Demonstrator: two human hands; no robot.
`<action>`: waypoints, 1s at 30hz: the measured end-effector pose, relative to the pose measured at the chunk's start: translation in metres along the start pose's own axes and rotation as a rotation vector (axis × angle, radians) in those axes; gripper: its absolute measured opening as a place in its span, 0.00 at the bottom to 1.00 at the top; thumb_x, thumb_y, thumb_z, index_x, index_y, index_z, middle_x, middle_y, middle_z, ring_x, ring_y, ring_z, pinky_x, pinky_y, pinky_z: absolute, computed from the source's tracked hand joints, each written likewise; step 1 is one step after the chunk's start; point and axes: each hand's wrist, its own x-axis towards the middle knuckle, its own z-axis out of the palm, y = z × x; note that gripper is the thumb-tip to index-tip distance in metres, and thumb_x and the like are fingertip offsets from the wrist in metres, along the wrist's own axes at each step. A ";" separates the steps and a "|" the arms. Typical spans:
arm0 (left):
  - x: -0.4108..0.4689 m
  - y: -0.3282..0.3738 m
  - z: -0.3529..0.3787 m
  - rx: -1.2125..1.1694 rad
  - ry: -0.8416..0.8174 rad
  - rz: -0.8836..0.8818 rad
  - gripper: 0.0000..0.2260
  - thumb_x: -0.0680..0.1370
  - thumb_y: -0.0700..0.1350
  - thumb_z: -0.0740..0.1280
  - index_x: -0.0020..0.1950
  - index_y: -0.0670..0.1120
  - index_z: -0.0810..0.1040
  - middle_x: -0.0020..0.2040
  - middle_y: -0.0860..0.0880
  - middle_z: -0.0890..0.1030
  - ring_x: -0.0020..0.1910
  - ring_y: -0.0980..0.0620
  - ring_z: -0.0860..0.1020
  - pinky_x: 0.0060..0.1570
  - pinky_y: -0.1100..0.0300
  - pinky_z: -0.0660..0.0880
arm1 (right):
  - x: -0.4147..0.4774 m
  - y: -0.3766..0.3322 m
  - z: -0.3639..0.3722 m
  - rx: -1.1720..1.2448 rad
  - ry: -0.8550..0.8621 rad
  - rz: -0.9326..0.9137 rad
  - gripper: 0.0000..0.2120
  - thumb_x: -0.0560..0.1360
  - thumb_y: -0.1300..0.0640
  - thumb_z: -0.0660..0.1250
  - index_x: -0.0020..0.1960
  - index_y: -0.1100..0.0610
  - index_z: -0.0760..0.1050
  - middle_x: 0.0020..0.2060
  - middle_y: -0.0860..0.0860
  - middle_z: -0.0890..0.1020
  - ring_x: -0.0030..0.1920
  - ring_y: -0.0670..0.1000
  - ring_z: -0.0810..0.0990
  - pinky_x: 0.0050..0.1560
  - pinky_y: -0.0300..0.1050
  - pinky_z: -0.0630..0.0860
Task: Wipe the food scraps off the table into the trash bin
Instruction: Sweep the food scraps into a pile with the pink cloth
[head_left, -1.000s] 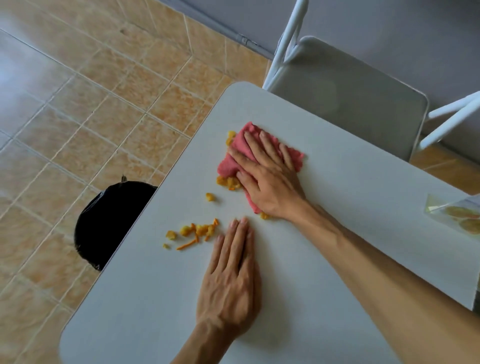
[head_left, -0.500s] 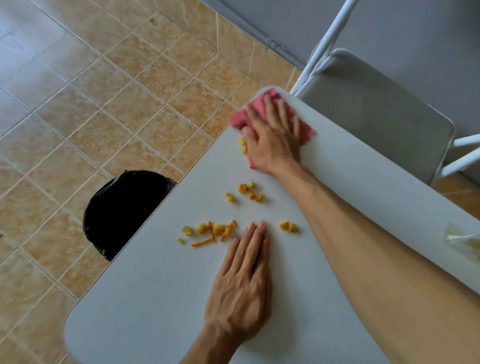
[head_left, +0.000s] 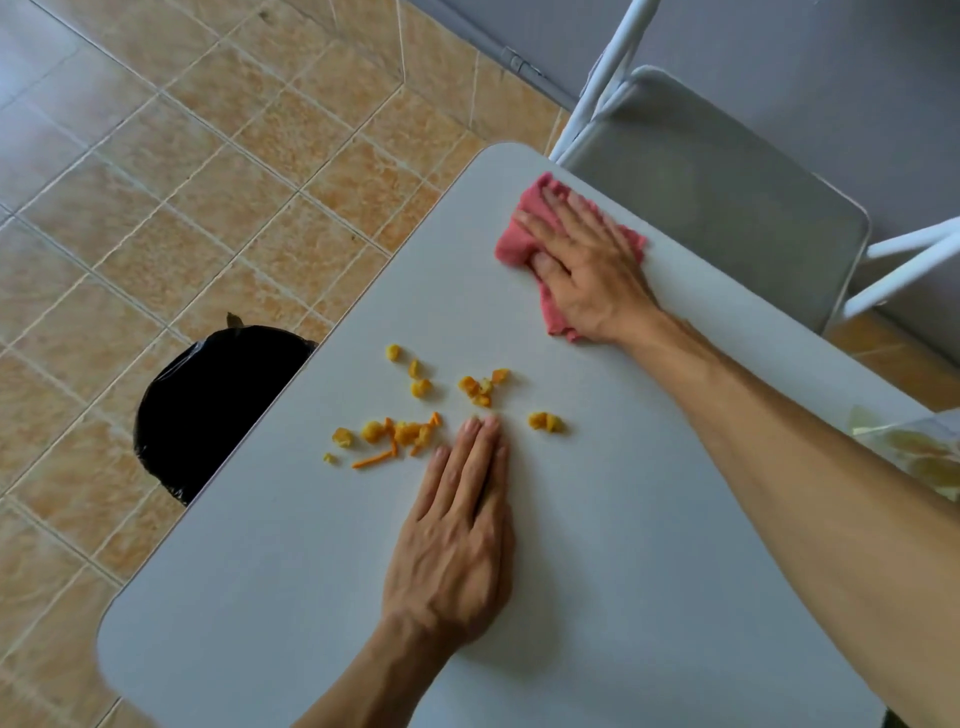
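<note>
Several orange food scraps (head_left: 415, 415) lie scattered on the white table (head_left: 597, 519), near its left edge. My right hand (head_left: 587, 270) presses flat on a pink cloth (head_left: 519, 234) at the table's far corner, beyond the scraps. My left hand (head_left: 457, 530) lies flat on the table, fingers together, with its fingertips just behind the scraps. A trash bin (head_left: 208, 405) lined with a black bag stands on the floor below the table's left edge, partly hidden by the tabletop.
A grey folding chair (head_left: 727, 208) with white legs stands beyond the table's far edge. A clear plastic bag (head_left: 919, 457) with yellowish pieces lies at the table's right edge. Tan floor tiles (head_left: 182, 182) spread to the left.
My right hand slid the pink cloth from the table's middle to the far corner, leaving scraps behind it. The left hand stayed flat in place.
</note>
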 end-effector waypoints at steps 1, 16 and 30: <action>0.000 -0.001 0.001 0.003 -0.002 -0.003 0.26 0.80 0.45 0.55 0.77 0.39 0.60 0.79 0.42 0.58 0.80 0.46 0.54 0.75 0.48 0.56 | -0.014 0.011 0.002 0.000 0.051 0.050 0.32 0.79 0.41 0.45 0.80 0.48 0.64 0.82 0.53 0.60 0.82 0.55 0.57 0.81 0.52 0.50; -0.006 0.001 -0.001 -0.081 0.022 0.039 0.24 0.81 0.40 0.59 0.76 0.36 0.61 0.78 0.40 0.60 0.79 0.44 0.55 0.76 0.47 0.56 | -0.128 -0.101 0.064 -0.026 0.438 0.781 0.25 0.82 0.47 0.55 0.77 0.48 0.69 0.79 0.55 0.66 0.80 0.61 0.63 0.76 0.64 0.58; -0.103 -0.131 -0.046 0.057 0.053 -0.092 0.26 0.81 0.44 0.55 0.77 0.34 0.58 0.79 0.38 0.57 0.79 0.41 0.53 0.76 0.41 0.56 | -0.118 -0.194 0.093 -0.060 0.382 0.436 0.25 0.83 0.46 0.55 0.79 0.49 0.66 0.80 0.53 0.65 0.81 0.59 0.61 0.79 0.63 0.58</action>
